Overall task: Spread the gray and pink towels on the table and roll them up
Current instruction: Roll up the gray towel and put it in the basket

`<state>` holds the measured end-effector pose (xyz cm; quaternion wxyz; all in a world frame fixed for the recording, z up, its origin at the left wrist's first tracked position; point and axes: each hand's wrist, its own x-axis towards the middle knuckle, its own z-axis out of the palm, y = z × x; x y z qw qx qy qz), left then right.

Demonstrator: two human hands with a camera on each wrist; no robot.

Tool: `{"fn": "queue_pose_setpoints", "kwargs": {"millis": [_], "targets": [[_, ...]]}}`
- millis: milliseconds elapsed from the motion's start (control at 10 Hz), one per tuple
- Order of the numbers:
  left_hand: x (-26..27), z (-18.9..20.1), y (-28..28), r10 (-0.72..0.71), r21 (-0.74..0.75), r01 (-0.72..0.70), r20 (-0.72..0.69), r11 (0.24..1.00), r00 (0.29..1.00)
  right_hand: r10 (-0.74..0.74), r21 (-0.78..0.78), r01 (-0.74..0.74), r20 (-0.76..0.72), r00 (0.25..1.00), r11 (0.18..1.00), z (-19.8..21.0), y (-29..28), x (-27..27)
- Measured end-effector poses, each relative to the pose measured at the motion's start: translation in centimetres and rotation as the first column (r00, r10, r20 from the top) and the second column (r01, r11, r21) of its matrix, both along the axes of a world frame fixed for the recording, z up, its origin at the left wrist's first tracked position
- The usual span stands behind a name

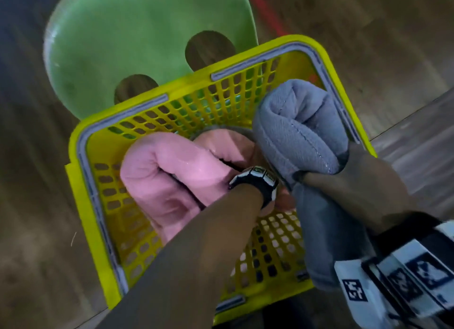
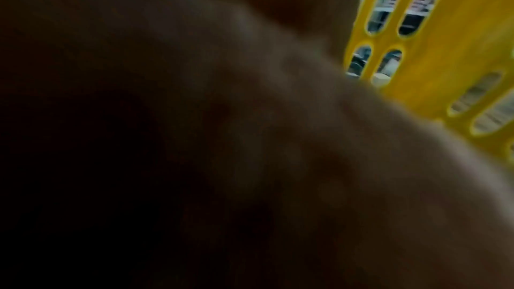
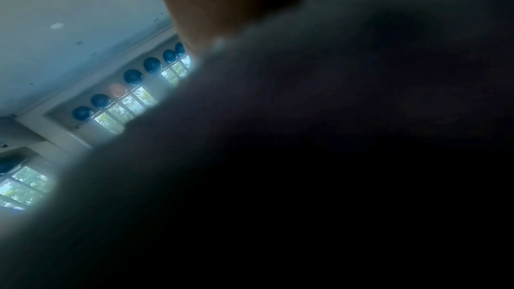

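Grey cloth (image 3: 278, 100), balloons (image 3: 133, 76) wrist-view only

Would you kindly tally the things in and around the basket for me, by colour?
Pink cloth: 1
Grey cloth, gripped by the right hand: 1
Yellow basket: 1
Green chair: 1
Total: 4

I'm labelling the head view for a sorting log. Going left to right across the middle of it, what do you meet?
Left wall of the yellow basket → pink cloth → band on the left wrist → grey cloth → right hand, which grips the grey cloth.
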<state>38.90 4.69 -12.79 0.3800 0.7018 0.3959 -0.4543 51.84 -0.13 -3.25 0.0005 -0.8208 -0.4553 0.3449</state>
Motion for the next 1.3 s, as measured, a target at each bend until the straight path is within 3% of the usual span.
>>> {"fn": "queue_pose_setpoints", "kwargs": {"millis": [100,200,300,400,500,600,700,800,900,1000,1100,1200,1300], "targets": [[0.0,-3.0,-0.4,-0.023,0.031,0.021,0.051,0.999,0.998,0.003,-0.031,-0.003,0.005,1.0,1.0,-0.6,0.6,-0.7],[-0.8,-5.6,-1.2,0.003,0.232,-0.058,0.227,0.971,0.974,0.022,-0.075,-0.021,0.003,1.0,0.997,-1.0,1.6,-0.9],[-1.4,-5.9,-1.9,-0.107,0.282,0.044,0.216,0.958,0.971,0.045,-0.082,-0.043,0.023,0.999,0.996,-1.7,3.2,-1.3],[-2.5,-5.3,-2.2,-0.222,0.243,0.178,0.171,0.954,0.96,0.071,-0.056,-0.068,0.057,0.996,0.996,-4.6,5.3,-2.3],[-3.7,-8.2,-4.4,-0.527,0.279,0.562,-0.194,0.779,0.827,0.096,-0.082,-0.09,0.077,0.992,0.993,-10.1,6.1,-3.3],[-4.8,-11.4,-4.5,-0.692,-0.126,0.951,-0.659,-0.283,-0.293,0.127,-0.153,-0.1,0.179,0.976,0.983,-16.5,5.4,-3.9],[-4.7,-7.5,-4.4,-0.604,0.279,0.583,-0.012,0.764,0.797,0.118,-0.248,-0.056,0.241,0.963,0.967,-22.2,4.9,-4.7],[-5.0,-9.3,-4.2,-0.349,0.404,0.256,0.176,0.879,0.921,0.006,-0.184,0.038,0.237,0.971,0.982,-25.8,4.5,-5.6],[-5.4,-8.5,-3.4,-0.326,0.365,0.225,0.244,0.903,0.913,-0.041,-0.014,0.048,0.324,0.945,0.999,-27.2,4.1,-6.3],[-5.7,-7.1,-3.6,-0.193,0.366,0.026,0.428,0.93,0.883,-0.058,-0.121,0.092,0.253,0.966,0.988,-25.7,4.4,-6.1],[-7.0,-3.5,-3.8,0.108,0.274,-0.353,0.633,0.895,0.767,0.094,-0.311,-0.037,0.168,0.981,0.95,-21.9,5.0,-6.0],[-10.4,0.1,-4.2,0.361,0.275,-0.622,0.618,0.733,0.699,0.317,-0.238,-0.295,0.061,0.946,0.925,-15.6,6.4,-7.8],[-15.0,2.6,-5.3,0.588,0.398,-0.8,0.542,0.45,0.6,0.418,-0.164,-0.422,-0.059,0.906,0.892,-10.3,6.9,-11.0]]}}
